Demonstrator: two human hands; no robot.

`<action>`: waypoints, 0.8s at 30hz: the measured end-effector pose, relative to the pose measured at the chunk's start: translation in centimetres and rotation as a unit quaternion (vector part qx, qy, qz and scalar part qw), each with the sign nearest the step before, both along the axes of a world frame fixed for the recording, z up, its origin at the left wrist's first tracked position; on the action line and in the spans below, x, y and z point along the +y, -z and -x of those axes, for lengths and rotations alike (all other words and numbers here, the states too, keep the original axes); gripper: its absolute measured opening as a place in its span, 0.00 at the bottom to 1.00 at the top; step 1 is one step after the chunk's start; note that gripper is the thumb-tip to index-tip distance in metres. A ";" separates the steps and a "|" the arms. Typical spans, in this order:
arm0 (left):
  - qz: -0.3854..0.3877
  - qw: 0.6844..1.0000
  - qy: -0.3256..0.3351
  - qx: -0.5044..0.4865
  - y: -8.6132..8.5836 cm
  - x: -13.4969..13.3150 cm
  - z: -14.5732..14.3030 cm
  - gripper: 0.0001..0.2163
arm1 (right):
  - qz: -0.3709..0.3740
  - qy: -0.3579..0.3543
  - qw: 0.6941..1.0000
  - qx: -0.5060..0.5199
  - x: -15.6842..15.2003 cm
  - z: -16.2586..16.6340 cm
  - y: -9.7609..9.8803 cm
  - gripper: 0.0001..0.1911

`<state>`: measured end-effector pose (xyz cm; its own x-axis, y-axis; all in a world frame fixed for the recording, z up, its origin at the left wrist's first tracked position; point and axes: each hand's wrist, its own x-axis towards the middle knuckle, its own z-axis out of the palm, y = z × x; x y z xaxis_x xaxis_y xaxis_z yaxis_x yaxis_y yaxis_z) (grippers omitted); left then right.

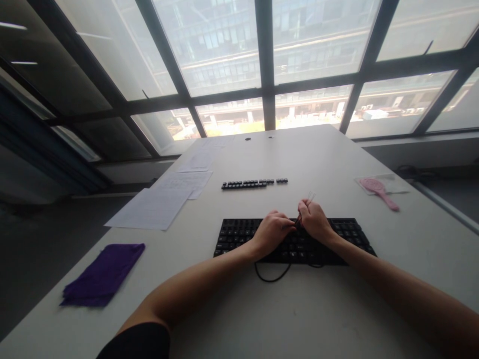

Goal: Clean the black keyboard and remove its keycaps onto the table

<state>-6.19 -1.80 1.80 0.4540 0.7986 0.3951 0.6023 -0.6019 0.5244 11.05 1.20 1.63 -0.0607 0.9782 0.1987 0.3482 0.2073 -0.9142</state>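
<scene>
A black keyboard (239, 239) lies on the white table in front of me, its cable looping out at the near edge. My left hand (275, 232) rests over the middle of the keyboard with its fingers closed near the top rows; what they pinch, if anything, is hidden. Close beside it, my right hand (314, 219) is closed around a thin tool with pale wire-like prongs (311, 196) that stick up past the fingers. The tool's lower end reaches down to the keys between both hands. Beyond the keyboard, loose black keycaps (245, 185) are lined up in two rows.
To the left lie several sheets of paper (149, 208) and a folded purple cloth (103, 274). A pink hairbrush (379, 192) lies on a clear plastic bag (398, 185) near the right table edge. Large windows (224, 45) stand behind the table (299, 154).
</scene>
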 end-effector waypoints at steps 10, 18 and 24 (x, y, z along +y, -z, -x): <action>-0.020 1.000 0.004 -0.002 0.1 0.0 -0.1 0.05 | -0.012 0.014 1.000 0.011 0.0 0.0 0.1 0.14; -0.028 0.999 -0.009 -0.037 -0.2 0.1 0.0 0.06 | -0.037 0.048 0.997 0.043 0.1 0.1 -0.3 0.15; -0.012 0.998 -0.026 -0.056 -0.5 -0.2 -0.1 0.07 | -0.024 0.046 0.995 0.088 0.1 0.2 -0.5 0.15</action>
<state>-6.08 -1.97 2.30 0.3639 0.8096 0.4606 0.5720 -0.5845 0.5755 10.85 1.35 2.15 0.0689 0.9671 0.2450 0.2034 0.2268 -0.9524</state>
